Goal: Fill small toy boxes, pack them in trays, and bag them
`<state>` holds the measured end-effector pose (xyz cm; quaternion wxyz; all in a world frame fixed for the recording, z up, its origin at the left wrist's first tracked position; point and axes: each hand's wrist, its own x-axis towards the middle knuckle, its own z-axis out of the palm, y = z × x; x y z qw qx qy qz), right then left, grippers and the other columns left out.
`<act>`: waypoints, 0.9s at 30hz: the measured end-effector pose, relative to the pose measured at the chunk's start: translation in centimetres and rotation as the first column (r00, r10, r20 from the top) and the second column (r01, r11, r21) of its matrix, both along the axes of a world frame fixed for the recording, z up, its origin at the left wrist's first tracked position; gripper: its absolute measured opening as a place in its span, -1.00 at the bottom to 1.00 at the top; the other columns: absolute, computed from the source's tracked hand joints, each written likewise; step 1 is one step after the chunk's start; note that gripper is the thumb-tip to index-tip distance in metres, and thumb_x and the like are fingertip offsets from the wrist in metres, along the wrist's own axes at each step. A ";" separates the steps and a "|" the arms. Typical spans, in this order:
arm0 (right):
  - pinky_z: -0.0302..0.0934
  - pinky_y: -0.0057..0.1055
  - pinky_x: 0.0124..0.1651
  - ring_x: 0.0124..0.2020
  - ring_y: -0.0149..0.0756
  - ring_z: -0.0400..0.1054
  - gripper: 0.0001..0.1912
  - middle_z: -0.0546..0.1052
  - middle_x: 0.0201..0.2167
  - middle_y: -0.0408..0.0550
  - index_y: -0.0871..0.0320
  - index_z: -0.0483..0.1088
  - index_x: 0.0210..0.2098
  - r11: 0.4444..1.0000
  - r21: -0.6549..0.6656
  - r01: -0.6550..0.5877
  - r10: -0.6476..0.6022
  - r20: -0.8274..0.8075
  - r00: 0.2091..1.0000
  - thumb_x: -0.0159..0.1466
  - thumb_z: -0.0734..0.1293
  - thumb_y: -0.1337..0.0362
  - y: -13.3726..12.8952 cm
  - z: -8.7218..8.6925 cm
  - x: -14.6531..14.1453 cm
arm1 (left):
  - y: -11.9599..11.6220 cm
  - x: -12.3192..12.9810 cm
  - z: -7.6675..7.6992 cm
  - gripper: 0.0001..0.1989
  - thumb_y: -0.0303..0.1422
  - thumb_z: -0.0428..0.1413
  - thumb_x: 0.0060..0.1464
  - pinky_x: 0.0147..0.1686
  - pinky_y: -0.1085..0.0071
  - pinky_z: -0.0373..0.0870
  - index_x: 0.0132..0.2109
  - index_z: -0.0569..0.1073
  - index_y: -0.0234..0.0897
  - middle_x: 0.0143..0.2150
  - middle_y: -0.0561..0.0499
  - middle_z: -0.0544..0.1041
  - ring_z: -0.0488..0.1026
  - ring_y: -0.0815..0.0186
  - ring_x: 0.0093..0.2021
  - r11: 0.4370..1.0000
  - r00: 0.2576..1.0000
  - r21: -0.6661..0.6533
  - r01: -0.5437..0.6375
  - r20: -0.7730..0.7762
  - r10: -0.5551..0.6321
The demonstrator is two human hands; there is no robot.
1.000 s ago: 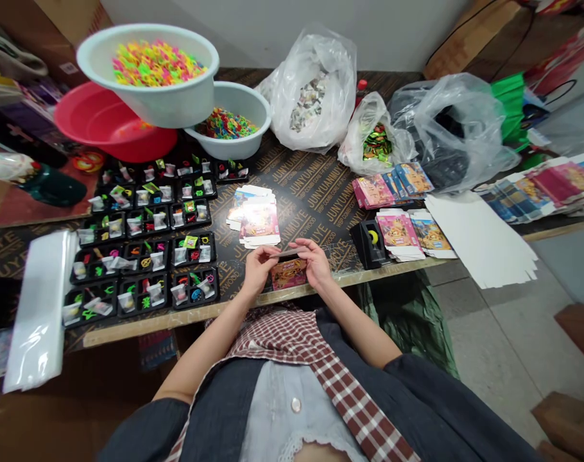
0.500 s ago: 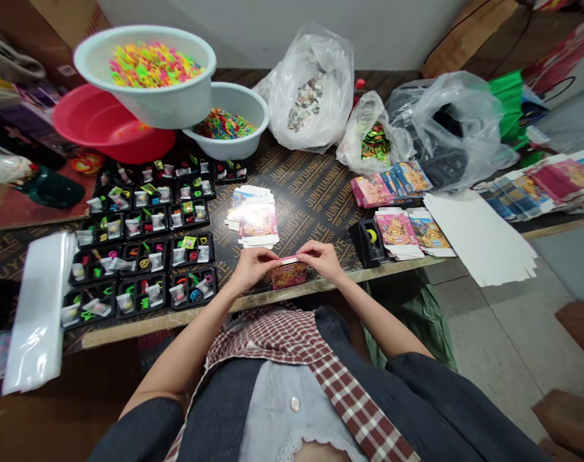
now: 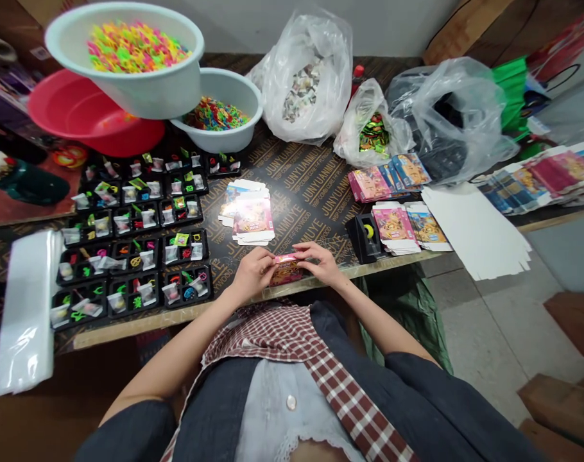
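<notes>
A small pink printed carton (image 3: 286,273) stands at the table's front edge, between my two hands. My left hand (image 3: 254,272) pinches its left upper corner. On the other side, my right hand (image 3: 319,262) has its fingers closed on the right upper corner. The carton's top now shows pink print, and its underside is hidden. Just beyond my hands lies a pile of flat cartons (image 3: 253,221), pink and blue. To the left, rows of black compartment trays (image 3: 163,232) hold small wrapped pieces and coloured plastic bits.
Pale blue basins (image 3: 128,83) of plastic bits and a red basin (image 3: 94,131) stand at back left. Plastic bags (image 3: 306,83) sit behind. On the right are a tape dispenser (image 3: 364,239), more cartons (image 3: 393,224) and white card (image 3: 475,231). Clear sleeves (image 3: 27,314) overhang the left edge.
The white flap along the carton's top edge has folded down, and the pink top shows. Both hands stay on the carton. The whole view has shifted slightly.
</notes>
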<state>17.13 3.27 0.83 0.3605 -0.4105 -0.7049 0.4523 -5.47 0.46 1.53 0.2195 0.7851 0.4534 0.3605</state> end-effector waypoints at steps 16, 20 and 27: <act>0.18 0.00 0.21 0.08 -0.01 0.34 -0.75 0.47 -0.07 0.07 0.07 0.60 -0.28 0.721 0.246 0.648 -0.680 0.429 0.594 0.17 0.44 0.04 -1.3 -1.1 20.6 | 3.3 4.7 0.4 -0.46 -0.62 -0.12 0.17 -0.23 0.28 0.32 0.21 0.44 -0.19 -0.15 -0.17 0.47 0.37 0.16 -0.20 0.945 0.889 0.277 0.176 -0.457 -0.032; 0.13 -0.01 0.22 0.10 -0.02 0.32 -0.84 0.49 -0.02 0.03 0.04 0.61 -0.36 0.781 0.157 0.605 -0.606 0.425 0.673 0.16 0.45 0.10 -0.4 -1.5 19.5 | 3.1 5.0 0.2 -0.47 -0.63 -0.09 0.16 -0.26 0.28 0.29 0.19 0.46 -0.21 -0.16 -0.18 0.47 0.35 0.16 -0.22 0.920 0.883 0.340 0.196 -0.468 -0.015; 0.18 -0.11 0.16 0.01 -0.08 0.39 -0.85 0.52 -0.10 0.04 0.11 0.54 -0.48 0.591 0.173 0.788 -0.806 0.157 0.571 0.13 0.41 0.18 -0.8 -1.3 17.5 | 3.1 4.9 0.0 -0.48 -0.64 -0.08 0.16 -0.28 0.31 0.27 0.15 0.49 -0.16 -0.19 -0.14 0.49 0.37 0.18 -0.25 0.928 0.912 0.337 0.158 -0.410 -0.006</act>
